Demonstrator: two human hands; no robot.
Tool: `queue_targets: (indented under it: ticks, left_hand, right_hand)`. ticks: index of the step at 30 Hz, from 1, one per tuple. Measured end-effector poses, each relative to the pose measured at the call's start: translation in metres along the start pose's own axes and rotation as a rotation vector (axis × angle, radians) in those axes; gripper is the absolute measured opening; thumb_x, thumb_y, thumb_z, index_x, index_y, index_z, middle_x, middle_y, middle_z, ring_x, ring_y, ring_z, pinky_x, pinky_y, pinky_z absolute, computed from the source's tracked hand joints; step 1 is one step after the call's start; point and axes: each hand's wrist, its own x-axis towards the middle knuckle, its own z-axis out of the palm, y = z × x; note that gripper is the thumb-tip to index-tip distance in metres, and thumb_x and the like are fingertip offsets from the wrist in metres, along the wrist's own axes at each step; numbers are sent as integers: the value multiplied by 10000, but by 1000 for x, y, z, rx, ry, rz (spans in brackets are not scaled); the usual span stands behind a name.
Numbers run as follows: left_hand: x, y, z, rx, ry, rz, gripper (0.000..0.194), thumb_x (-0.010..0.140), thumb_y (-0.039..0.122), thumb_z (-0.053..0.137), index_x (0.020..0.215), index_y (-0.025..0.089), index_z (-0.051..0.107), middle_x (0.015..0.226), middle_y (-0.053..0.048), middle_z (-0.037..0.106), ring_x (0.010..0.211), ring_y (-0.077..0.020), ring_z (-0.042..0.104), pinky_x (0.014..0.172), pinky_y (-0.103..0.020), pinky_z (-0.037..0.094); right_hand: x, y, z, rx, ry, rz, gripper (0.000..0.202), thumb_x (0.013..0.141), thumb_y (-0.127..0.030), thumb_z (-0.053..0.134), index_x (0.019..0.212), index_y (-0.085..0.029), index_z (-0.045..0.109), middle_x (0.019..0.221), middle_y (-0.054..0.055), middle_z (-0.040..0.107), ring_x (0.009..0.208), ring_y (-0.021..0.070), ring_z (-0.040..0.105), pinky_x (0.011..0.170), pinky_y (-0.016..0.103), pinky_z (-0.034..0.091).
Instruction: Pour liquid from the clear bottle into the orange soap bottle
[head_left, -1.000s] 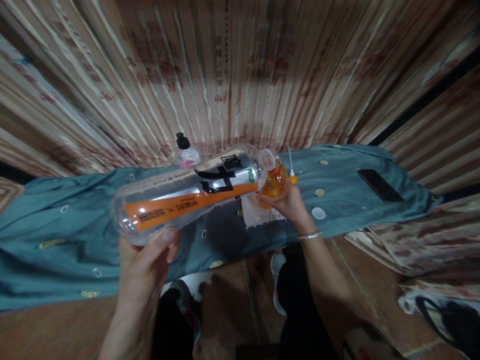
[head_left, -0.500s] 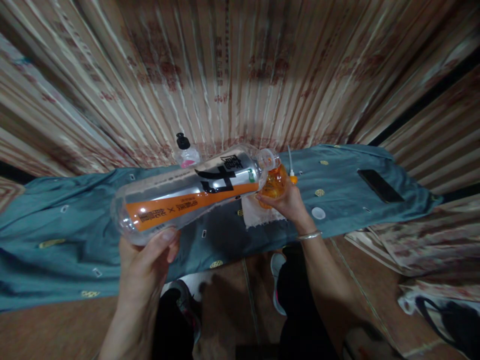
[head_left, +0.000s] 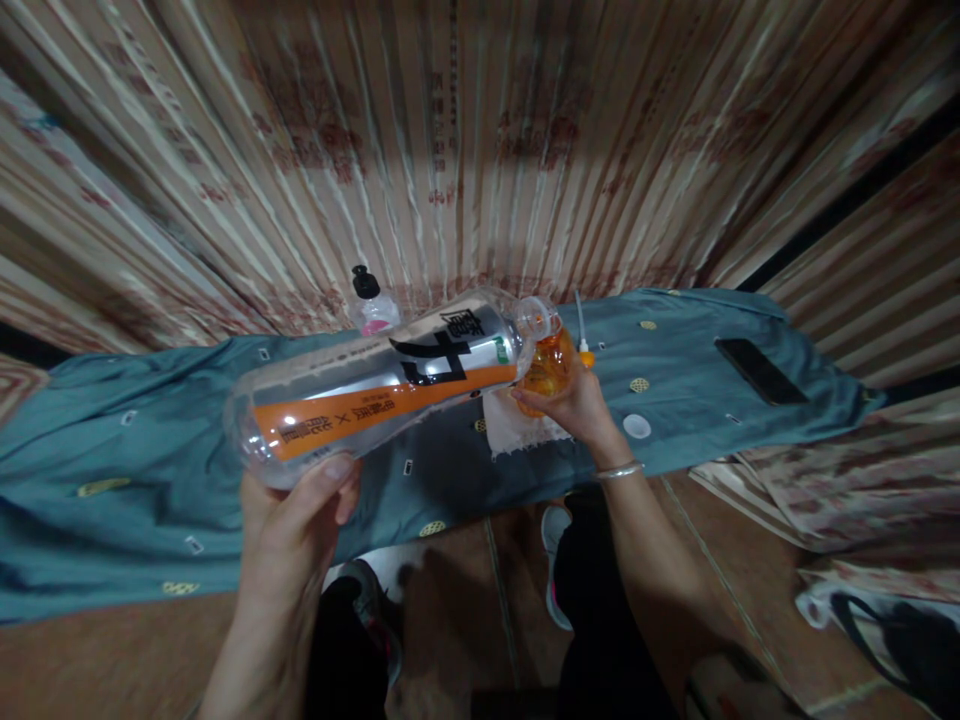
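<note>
A large clear plastic bottle (head_left: 390, 385) with an orange and silver label lies tilted across the view, its uncapped neck to the right. My left hand (head_left: 300, 510) is closed around its base end from below. My right hand (head_left: 577, 405) grips a small translucent orange bottle (head_left: 546, 370), whose top is just under the clear bottle's mouth. Whether the two rims touch I cannot tell. Beneath the orange bottle lies a pale cloth (head_left: 521, 430). Behind it an orange pump top (head_left: 586, 358) with a thin white tube rests on the covered table.
A clear bottle with a black pump (head_left: 367, 290) stands at the back. On the blue-green tablecloth (head_left: 675, 350) are a white round cap (head_left: 637, 427) and a black phone (head_left: 759, 371) to the right. A pleated curtain (head_left: 480, 150) hangs right behind the table.
Almost nothing differs. The clear bottle's base end has shifted very slightly to the right with my left hand; my right hand and the orange bottle hold still.
</note>
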Motion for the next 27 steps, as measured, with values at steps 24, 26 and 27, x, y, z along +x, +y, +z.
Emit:
queue_targets:
  ticks: [24,26,27]
  left_hand:
    - [1,-2,-2,-20,-12,-12,274,531,279,909,704,163,731,479,24,535,371,-87,405,292,-170,282]
    - [0,-1,-1,-19,3,-15,277,519,276,905,704,161,735,488,21,538,378,-87,409,291,-168,278]
    - [0,-1,0,-20,11,-16,270,515,270,899,696,161,731,491,22,538,381,-86,411,291,-165,275]
  right_hand:
    - [0,-10,-1,22,23,95,1052,644,-563,993,1546,-236,563,1412,137,767,1293,377,750,1156,574,610]
    - [0,-9,-1,28,18,96,1049,652,-551,991,1554,-235,558,1411,133,767,1293,374,750,1161,572,607]
    - [0,-9,-1,27,18,103,1051,651,-551,991,1554,-230,560,1408,135,769,1287,376,753,1160,574,606]
